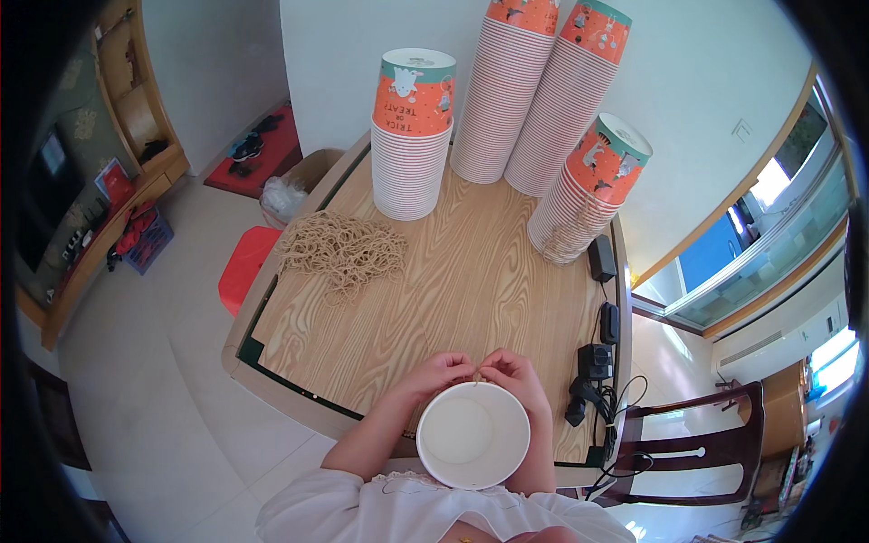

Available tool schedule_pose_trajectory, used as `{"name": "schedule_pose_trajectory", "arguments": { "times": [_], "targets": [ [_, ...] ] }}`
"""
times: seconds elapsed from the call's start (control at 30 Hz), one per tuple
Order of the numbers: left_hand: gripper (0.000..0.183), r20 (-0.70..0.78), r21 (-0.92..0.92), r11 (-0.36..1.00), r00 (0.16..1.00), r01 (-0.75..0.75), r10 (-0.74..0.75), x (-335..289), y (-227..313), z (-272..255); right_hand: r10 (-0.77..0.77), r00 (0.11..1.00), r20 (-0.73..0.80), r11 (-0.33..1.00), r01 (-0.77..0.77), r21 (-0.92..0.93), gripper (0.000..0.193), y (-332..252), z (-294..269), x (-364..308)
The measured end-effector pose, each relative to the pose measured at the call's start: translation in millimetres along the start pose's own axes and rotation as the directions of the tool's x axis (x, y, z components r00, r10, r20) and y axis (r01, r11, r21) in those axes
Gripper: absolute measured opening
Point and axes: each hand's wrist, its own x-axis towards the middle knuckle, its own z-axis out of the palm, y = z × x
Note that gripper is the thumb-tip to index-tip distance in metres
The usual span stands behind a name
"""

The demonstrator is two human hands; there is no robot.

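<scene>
A white paper bucket [463, 434] is tilted against my front, its open mouth facing up and its inside bare. At its far rim my left hand [442, 372] and my right hand [512, 375] meet, fingertips pinched closely together. A small tan bit of twine shows between them; most of it is hidden by the fingers and the bucket. Farther left on the table lies a loose, tangled heap of tan twine [344, 252]. A short stack of upside-down orange buckets [605, 167] at the right has lengths of twine hanging down its side.
Three taller stacks of upturned buckets, a left one [414, 100], a middle one [507, 90] and a right one [572, 100], stand at the back of the wooden table [453, 299]. Black power adapters [595, 362] and cables line the right edge. A dark chair [697, 448] and a red stool [246, 267] flank it.
</scene>
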Motion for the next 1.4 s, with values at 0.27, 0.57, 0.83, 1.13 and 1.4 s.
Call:
{"name": "schedule_pose_trajectory", "arguments": {
  "times": [0.27,0.57,0.83,1.13,1.4],
  "targets": [
    [0.013,-0.063,-0.052,0.998,0.997,-0.046,0.043,-3,9,5,-0.02,0.999,-0.048,1.0,0.019,-0.015,0.004,-2,-1,2],
    [0.013,-0.05,-0.035,0.997,0.997,-0.062,0.06,-7,13,12,-0.099,0.995,-0.006,0.994,0.099,-0.041,0.007,-7,1,7],
    [0.015,-0.098,0.011,0.999,0.994,-0.043,0.044,-10,14,11,-0.106,0.994,-0.002,0.99,0.106,-0.094,0.008,-11,4,6],
    [0.014,-0.089,0.161,0.978,0.985,-0.135,0.15,-9,14,10,-0.056,0.997,0.056,0.994,0.061,-0.092,0.008,-21,4,3],
    [0.01,-0.137,0.073,0.995,0.987,-0.074,0.083,-13,24,17,-0.076,0.994,0.08,0.993,0.083,-0.085,0.008,-20,2,3]
  ]
}}
